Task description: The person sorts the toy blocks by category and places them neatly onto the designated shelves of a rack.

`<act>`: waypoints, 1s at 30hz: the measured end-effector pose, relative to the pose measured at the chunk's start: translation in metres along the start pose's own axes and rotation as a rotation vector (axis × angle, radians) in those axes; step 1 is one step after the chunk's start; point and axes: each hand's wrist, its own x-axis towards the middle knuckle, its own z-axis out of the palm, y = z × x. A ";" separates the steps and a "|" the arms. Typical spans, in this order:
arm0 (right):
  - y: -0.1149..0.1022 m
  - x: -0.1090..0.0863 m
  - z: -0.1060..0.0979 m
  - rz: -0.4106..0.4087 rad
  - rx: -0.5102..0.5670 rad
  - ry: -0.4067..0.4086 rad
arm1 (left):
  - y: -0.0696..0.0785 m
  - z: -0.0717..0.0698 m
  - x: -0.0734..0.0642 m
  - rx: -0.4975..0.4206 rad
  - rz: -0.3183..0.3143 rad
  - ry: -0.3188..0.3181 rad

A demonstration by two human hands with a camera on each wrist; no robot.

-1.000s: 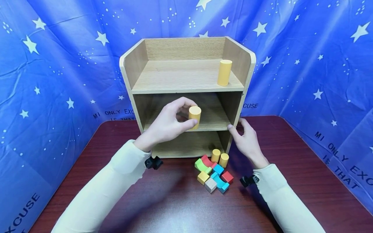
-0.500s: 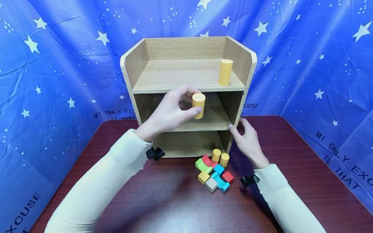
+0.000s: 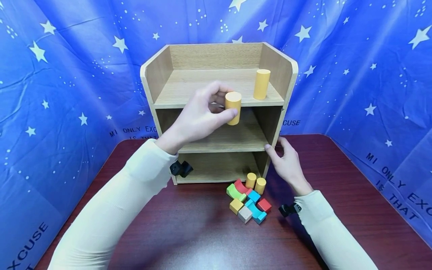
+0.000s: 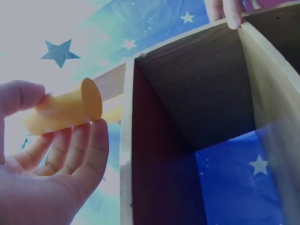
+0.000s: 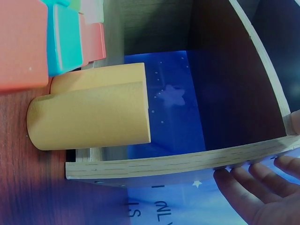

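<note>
Between the thumb and fingers of my left hand point(image 3: 199, 114) is a yellow cylinder block point(image 3: 233, 108), held upright in front of the wooden shelf unit point(image 3: 216, 148). In the head view the block overlaps the front edge of the top board. The left wrist view shows the thumb on one side of the cylinder block point(image 4: 65, 110) and the fingertips on the other. My right hand point(image 3: 287, 163) grips the unit's right side panel, thumb at the front edge of the middle board and fingers along the outside. Another yellow cylinder point(image 3: 261, 84) stands at the right of the top board.
Two shorter-looking yellow cylinders point(image 3: 260, 186) stand on the dark red table point(image 3: 162, 232) by the unit's lower right. Beside them lie a green arch block point(image 3: 235, 192), a blue arch block point(image 3: 255, 212), a grey cube point(image 3: 245, 214) and several others. A blue star-patterned curtain point(image 3: 67, 75) surrounds the table.
My left hand has risen with the yellow cylinder and moved slightly right, from the middle compartment's height to the top board's edge. My right hand has stayed on the side panel.
</note>
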 end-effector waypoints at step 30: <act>0.002 0.001 0.002 -0.008 0.008 0.007 | -0.011 -0.007 0.041 0.088 -0.081 0.125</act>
